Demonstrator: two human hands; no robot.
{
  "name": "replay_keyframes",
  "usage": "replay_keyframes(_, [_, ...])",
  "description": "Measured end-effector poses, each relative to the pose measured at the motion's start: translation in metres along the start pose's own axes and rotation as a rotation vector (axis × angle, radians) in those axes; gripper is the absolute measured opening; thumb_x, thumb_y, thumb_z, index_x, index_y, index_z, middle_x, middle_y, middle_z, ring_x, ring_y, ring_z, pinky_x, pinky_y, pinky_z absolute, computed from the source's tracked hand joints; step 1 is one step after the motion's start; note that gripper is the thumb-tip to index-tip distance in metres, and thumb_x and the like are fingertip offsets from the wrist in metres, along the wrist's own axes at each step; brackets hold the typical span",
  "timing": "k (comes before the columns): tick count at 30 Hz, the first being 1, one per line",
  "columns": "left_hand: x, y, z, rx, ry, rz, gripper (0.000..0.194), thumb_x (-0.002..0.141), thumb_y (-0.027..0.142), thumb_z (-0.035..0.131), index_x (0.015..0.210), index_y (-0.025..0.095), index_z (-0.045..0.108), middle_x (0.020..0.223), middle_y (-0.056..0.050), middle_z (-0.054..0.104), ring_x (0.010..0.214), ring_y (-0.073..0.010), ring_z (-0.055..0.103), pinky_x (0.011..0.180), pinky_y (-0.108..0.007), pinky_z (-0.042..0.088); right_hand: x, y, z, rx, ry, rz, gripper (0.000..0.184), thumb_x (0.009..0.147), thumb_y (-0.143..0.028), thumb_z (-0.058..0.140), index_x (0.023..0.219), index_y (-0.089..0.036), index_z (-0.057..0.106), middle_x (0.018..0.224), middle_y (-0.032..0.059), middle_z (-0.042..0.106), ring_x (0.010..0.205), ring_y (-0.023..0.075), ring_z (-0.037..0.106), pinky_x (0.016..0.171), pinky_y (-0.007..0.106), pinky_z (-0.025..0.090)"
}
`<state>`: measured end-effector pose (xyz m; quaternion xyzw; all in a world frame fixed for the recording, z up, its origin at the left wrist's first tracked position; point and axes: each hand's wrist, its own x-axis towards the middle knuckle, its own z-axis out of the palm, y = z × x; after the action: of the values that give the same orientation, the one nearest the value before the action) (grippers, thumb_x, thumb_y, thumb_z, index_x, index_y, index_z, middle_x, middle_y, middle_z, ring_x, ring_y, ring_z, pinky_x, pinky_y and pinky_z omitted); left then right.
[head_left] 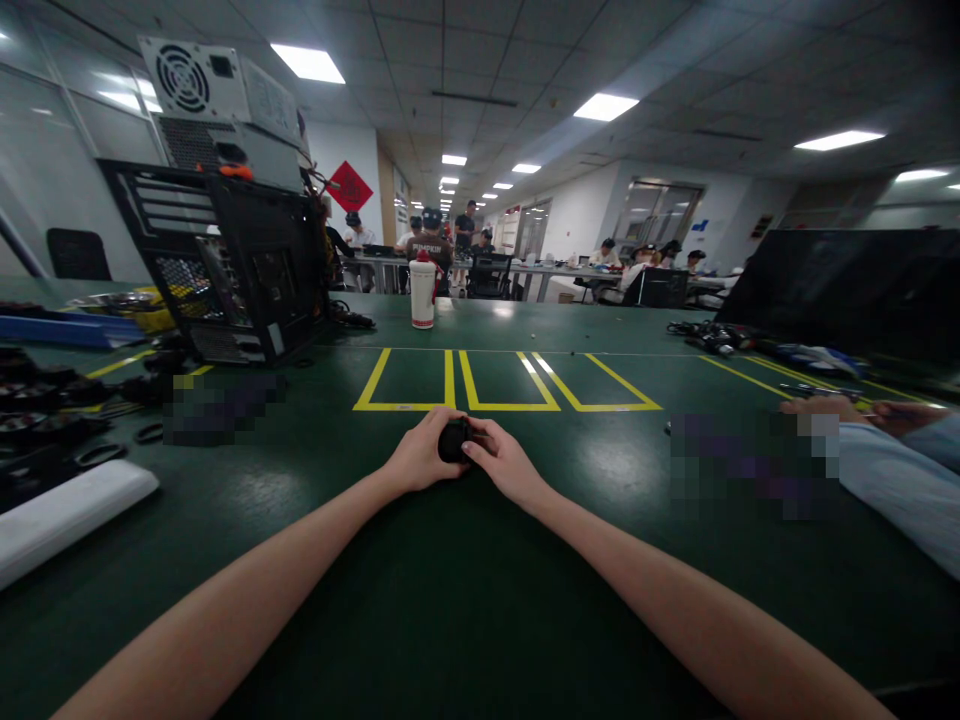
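Observation:
A small round black part (452, 441) is held between my two hands, a little in front of the yellow tape outlines (456, 407) on the green table (465, 580). My left hand (422, 451) wraps its left side, closed on it. From the other side, my right hand (507, 461) grips it, with the thumb on its near face. Its exact kind is too dark to make out, and the fingers cover part of its edge.
An open black computer case (225, 260) with a power supply (217, 90) on top stands at left. A white cup (423, 292) stands beyond the tape. A long white object (75, 515) lies at near left. A co-worker's sleeve (892, 485) reaches in at right, below a dark monitor (847, 300).

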<state>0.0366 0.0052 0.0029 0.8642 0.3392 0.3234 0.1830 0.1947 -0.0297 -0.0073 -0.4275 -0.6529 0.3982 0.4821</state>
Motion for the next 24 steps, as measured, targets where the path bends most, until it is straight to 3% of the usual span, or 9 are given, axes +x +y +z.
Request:
replay_keyframes(8, [0.0, -0.0005, -0.0005, 0.014, -0.006, 0.005, 0.055, 0.059, 0.028, 0.064, 0.108, 0.024, 0.038, 0.107, -0.003, 0.046, 0.094, -0.0215, 0.05, 0.076, -0.035, 0.042, -0.0013, 0.0009, 0.0008, 0.045, -0.006, -0.023, 0.019, 0.076, -0.031, 0.048, 0.091, -0.021, 0.046, 0.097, 0.0025, 0.052, 0.093, 0.0162, 0.053, 0.078, 0.032, 0.045])
replay_keyframes(17, [0.0002, 0.0, 0.0007, 0.018, 0.002, -0.003, 0.055, 0.059, 0.027, 0.064, 0.107, 0.024, 0.038, 0.106, -0.003, 0.047, 0.094, -0.0219, 0.049, 0.078, -0.036, 0.041, 0.0017, 0.0029, 0.0008, -0.025, 0.027, -0.035, 0.029, 0.074, -0.026, 0.05, 0.102, -0.02, 0.045, 0.104, 0.0042, 0.051, 0.099, 0.0157, 0.05, 0.09, 0.035, 0.037])
replay_keyframes(24, [0.0001, -0.0013, 0.0006, 0.008, 0.0, 0.008, 0.056, 0.059, 0.027, 0.065, 0.108, 0.024, 0.038, 0.106, -0.003, 0.046, 0.093, -0.0207, 0.05, 0.077, -0.034, 0.042, -0.001, -0.0008, -0.0009, 0.029, -0.01, -0.034, 0.021, 0.074, -0.028, 0.051, 0.093, -0.021, 0.047, 0.096, 0.0022, 0.052, 0.093, 0.0162, 0.053, 0.081, 0.033, 0.043])
